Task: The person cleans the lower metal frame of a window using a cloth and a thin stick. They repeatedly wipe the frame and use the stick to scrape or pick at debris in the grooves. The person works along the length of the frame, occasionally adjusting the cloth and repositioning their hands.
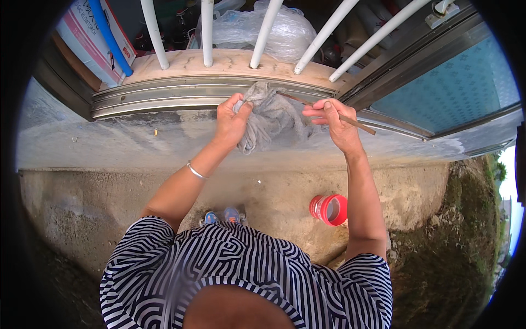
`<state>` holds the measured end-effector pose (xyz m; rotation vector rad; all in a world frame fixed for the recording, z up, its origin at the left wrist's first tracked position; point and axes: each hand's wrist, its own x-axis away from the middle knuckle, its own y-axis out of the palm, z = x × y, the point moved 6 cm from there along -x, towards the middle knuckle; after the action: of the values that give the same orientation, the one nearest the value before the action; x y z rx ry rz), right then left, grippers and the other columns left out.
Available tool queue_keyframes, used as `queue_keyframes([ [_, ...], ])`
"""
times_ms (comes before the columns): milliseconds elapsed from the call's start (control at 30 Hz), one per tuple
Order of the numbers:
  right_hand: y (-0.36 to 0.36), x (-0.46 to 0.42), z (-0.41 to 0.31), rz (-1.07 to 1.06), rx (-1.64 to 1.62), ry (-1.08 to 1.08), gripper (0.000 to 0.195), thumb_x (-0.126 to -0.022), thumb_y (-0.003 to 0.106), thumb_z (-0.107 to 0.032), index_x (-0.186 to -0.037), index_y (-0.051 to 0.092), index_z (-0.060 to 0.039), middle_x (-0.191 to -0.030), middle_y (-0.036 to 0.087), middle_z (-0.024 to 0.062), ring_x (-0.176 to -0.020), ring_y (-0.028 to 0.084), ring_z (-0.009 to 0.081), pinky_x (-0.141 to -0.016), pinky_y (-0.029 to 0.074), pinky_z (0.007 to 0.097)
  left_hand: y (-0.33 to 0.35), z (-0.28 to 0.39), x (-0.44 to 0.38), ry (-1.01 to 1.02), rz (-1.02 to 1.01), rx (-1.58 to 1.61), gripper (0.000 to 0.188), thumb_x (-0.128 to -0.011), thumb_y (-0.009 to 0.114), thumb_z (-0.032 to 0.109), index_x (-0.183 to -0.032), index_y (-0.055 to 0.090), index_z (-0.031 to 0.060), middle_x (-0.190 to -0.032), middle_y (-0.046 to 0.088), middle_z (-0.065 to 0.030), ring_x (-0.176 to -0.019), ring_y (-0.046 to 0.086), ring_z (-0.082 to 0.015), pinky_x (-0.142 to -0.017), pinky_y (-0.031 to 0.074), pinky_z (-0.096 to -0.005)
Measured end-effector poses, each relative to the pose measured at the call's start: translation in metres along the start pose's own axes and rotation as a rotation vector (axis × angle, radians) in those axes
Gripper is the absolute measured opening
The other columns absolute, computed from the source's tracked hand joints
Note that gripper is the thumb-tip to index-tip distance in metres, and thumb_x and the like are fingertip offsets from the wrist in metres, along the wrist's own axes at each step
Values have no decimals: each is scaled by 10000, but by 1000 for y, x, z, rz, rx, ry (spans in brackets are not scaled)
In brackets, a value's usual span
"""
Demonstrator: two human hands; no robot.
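Bunched in my left hand (233,121) is a wet-looking grey cloth (283,113), its loose part hanging over the outer edge of the metal window track (172,92). My right hand (335,123) pinches a thin brown stick (356,123) between thumb and fingers. The stick slants up to the left, and its far end reaches the cloth; whether the tip goes inside the folds I cannot tell. Both hands are just outside the sill, in front of the grey wall (123,144).
White bars (265,35) and one blue bar (109,37) rise from the wooden inner sill (185,61). Behind them lie plastic bags (263,31) and a printed box (92,41). A sliding blue glass pane (448,82) stands at right. Below, a red bucket (318,207) holds greyish liquid.
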<state>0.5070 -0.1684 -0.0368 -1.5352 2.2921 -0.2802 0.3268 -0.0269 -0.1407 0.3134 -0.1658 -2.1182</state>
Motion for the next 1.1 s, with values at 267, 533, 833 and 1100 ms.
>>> queue_keyframes([
  [267, 103, -28, -7, -34, -184, -110, 299, -982, 384, -162, -913, 567, 66, -936, 657, 193, -851, 688, 252, -705, 563, 306, -104, 38, 30, 147, 255, -67, 49, -860, 580, 54, -817, 577, 29, -653, 468, 83, -610, 351, -10, -522, 318, -198],
  [533, 118, -34, -24, 11, -149, -95, 308, -990, 387, -175, -926, 572, 62, -913, 664, 196, -842, 688, 241, -699, 559, 300, -94, 54, 22, 108, 243, -52, 40, -861, 594, 58, -843, 586, 23, -682, 496, 67, -635, 388, -17, -537, 351, -204],
  [833, 214, -96, -46, -223, -233, -146, 320, -994, 395, -193, -937, 579, 62, -900, 669, 179, -843, 689, 235, -697, 561, 286, -203, 52, 26, 205, 706, 238, 34, -850, 593, 53, -850, 588, 19, -690, 500, 66, -615, 398, -26, -532, 340, -206],
  [1100, 383, -145, -85, -363, -302, -307, 293, -968, 413, -166, -906, 600, 51, -862, 673, 138, -807, 690, 193, -680, 536, 267, -349, 79, 37, 294, 1039, 210, 79, -840, 604, 68, -894, 589, 13, -727, 532, 40, -635, 436, -52, -551, 366, -223],
])
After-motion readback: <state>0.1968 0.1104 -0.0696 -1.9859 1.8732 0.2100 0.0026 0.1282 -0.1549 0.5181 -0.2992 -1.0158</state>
